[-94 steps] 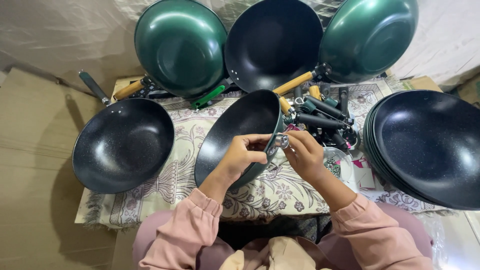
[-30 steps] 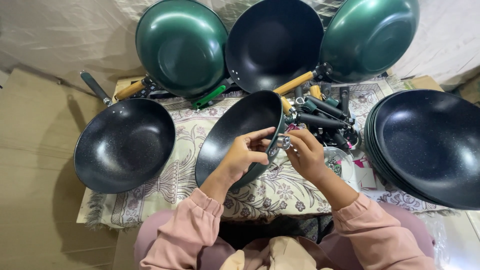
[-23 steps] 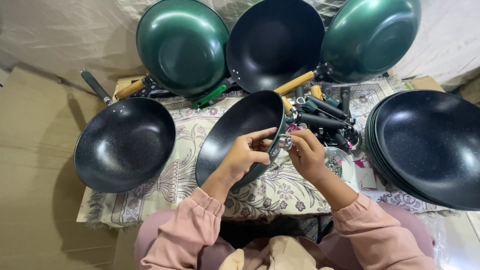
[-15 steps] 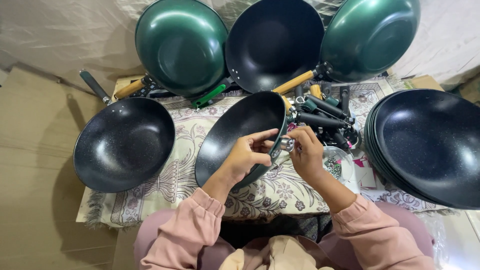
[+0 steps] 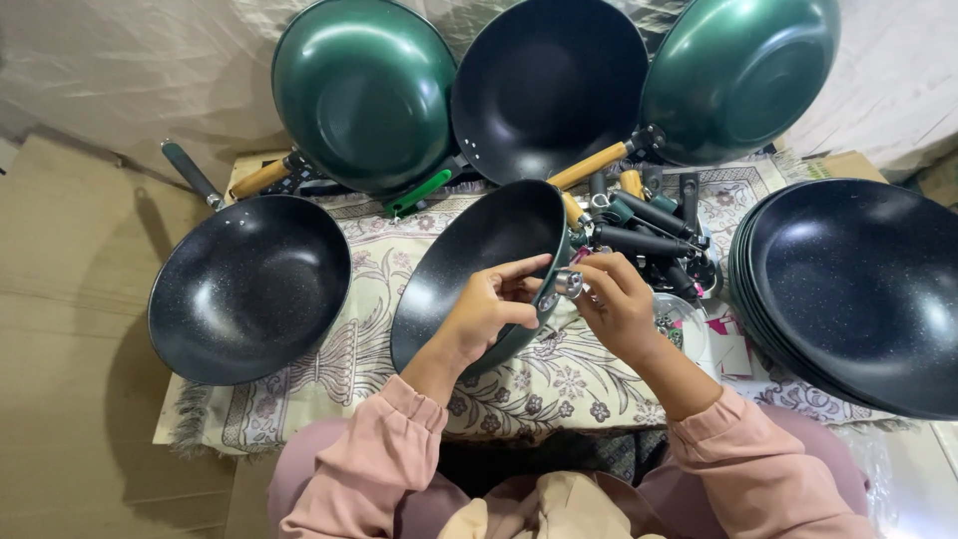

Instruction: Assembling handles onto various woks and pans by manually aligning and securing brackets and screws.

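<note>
At the centre of the frame the left hand (image 5: pixel 486 307) grips the rim of a dark speckled non-stick wok without a handle (image 5: pixel 477 271), tilted on edge over the floral patterned cloth (image 5: pixel 329 364); its fingers are curled shut on the rim. The right hand (image 5: pixel 617 302) pinches a small silvery metal fitting (image 5: pixel 569 283) against the wok's rim, fingertips closed on it. The step in hand looks like fixing this handle bracket to the pan; next, I judge, a handle from the pile of dark handles (image 5: pixel 644 225), just above and right of the hands, must be seated squarely, the wok kept steady.
</note>
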